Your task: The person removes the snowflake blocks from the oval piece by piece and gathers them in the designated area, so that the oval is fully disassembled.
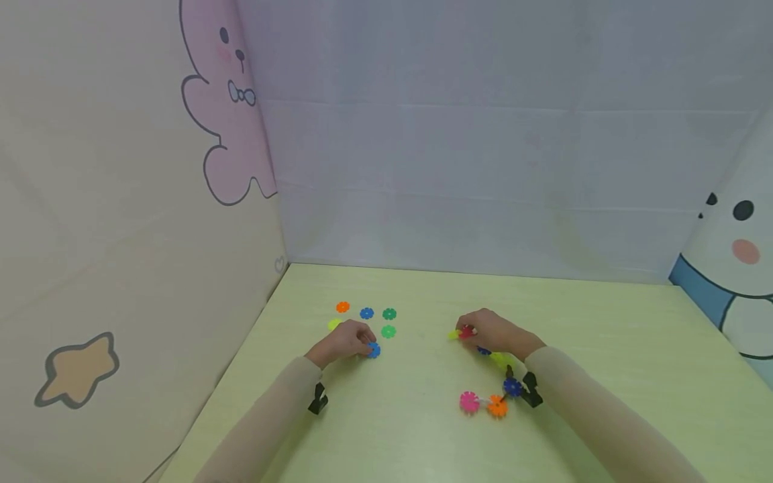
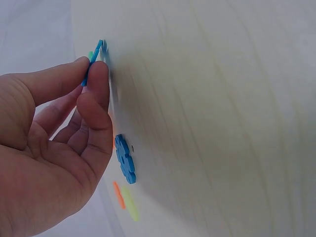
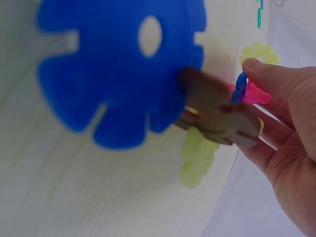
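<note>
My left hand [image 1: 343, 341] pinches a light blue flower-shaped plastic disc [image 1: 374, 349] between thumb and forefinger, tilted on edge close over the table in the left wrist view. On the right, my right hand [image 1: 494, 333] grips the far end of a chain of notched discs, at a red disc [image 1: 466, 332]. A yellow disc [image 1: 453, 335] sticks out past the fingertips. Behind the hand the chain runs through dark blue [image 1: 484, 350], yellow-green [image 3: 198, 158] and brown discs [image 3: 217, 111], then a dark blue disc [image 1: 512, 387], an orange disc [image 1: 498, 406] and a pink disc [image 1: 469, 402] nearest me.
Loose discs lie beyond my left hand: orange [image 1: 343, 306], blue [image 1: 366, 313], dark green [image 1: 389, 314], light green [image 1: 388, 332] and yellow [image 1: 335, 325]. The pale table [image 1: 398, 429] meets a grey cloth wall [image 1: 483, 168] behind and a printed wall [image 1: 139, 221] at left.
</note>
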`<act>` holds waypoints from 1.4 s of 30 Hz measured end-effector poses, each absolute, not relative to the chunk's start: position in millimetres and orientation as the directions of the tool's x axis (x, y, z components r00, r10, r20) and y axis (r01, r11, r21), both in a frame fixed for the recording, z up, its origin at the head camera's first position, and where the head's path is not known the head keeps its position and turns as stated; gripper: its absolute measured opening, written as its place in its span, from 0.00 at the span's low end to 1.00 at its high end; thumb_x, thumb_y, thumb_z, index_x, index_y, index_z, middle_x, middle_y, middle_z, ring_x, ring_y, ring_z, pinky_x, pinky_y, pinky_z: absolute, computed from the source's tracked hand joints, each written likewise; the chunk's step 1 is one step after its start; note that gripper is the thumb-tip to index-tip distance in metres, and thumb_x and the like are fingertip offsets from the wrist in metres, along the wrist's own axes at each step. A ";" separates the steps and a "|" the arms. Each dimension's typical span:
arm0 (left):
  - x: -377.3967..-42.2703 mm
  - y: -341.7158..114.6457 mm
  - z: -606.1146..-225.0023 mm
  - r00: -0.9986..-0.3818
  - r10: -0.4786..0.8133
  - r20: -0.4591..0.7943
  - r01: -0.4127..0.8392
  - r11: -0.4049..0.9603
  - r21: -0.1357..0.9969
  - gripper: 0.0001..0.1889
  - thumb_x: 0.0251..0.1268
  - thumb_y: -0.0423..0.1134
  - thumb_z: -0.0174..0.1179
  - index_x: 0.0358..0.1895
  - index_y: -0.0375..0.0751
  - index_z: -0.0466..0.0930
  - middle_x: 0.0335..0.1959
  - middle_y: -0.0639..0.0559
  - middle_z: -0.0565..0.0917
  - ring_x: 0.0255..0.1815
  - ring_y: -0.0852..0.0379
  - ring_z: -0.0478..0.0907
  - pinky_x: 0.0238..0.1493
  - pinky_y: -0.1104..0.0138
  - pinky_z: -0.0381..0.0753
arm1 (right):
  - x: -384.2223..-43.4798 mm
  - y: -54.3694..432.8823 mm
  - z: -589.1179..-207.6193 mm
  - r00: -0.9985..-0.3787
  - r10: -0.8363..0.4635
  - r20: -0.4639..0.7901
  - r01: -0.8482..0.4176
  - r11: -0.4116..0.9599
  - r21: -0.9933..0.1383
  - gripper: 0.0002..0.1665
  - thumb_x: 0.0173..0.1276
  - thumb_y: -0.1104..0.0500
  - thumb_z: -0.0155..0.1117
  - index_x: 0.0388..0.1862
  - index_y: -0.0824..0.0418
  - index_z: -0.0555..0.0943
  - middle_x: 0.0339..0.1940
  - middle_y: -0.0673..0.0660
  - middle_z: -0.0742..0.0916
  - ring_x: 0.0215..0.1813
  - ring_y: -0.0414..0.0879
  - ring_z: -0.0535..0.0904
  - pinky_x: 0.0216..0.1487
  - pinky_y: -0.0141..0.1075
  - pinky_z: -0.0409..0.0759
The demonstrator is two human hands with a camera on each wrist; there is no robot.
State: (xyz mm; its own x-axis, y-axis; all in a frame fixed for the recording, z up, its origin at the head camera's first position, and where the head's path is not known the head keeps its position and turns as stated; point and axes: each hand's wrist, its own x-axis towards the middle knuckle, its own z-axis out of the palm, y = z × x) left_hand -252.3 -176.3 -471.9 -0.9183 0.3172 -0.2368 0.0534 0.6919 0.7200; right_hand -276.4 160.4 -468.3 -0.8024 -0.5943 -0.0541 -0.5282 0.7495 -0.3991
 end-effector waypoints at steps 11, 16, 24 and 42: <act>-252.6 -175.2 -469.9 -0.933 0.270 -0.239 0.037 0.732 0.680 0.10 0.56 0.30 0.65 0.42 0.36 0.81 0.35 0.50 0.80 0.36 0.54 0.75 0.36 0.66 0.79 | -275.7 160.1 -467.2 -0.800 -0.598 -0.053 -0.532 0.747 -0.398 0.12 0.61 0.61 0.68 0.44 0.59 0.81 0.40 0.50 0.84 0.40 0.46 0.77 0.47 0.42 0.78; -254.3 -174.2 -468.6 -0.947 0.224 -0.231 0.022 0.763 0.646 0.09 0.56 0.32 0.66 0.40 0.36 0.82 0.34 0.51 0.81 0.34 0.54 0.75 0.38 0.65 0.79 | -275.3 159.3 -465.9 -0.802 -0.595 -0.053 -0.529 0.747 -0.403 0.11 0.61 0.61 0.68 0.44 0.59 0.82 0.39 0.50 0.84 0.39 0.45 0.76 0.47 0.42 0.78; -259.1 -166.0 -463.6 -0.953 0.227 -0.201 0.044 0.758 0.650 0.06 0.59 0.34 0.64 0.38 0.37 0.82 0.33 0.51 0.81 0.32 0.56 0.75 0.36 0.65 0.78 | -276.7 160.1 -467.7 -0.795 -0.605 -0.042 -0.542 0.740 -0.399 0.11 0.61 0.61 0.68 0.43 0.58 0.82 0.39 0.49 0.84 0.39 0.44 0.76 0.45 0.41 0.78; -270.5 -105.3 -464.1 -0.913 0.390 -0.117 0.200 0.680 0.706 0.04 0.58 0.34 0.64 0.35 0.38 0.83 0.30 0.54 0.81 0.30 0.58 0.75 0.33 0.68 0.76 | -278.1 160.2 -467.3 -0.791 -0.610 -0.051 -0.541 0.735 -0.408 0.10 0.62 0.61 0.67 0.43 0.57 0.82 0.38 0.48 0.84 0.39 0.44 0.77 0.46 0.41 0.78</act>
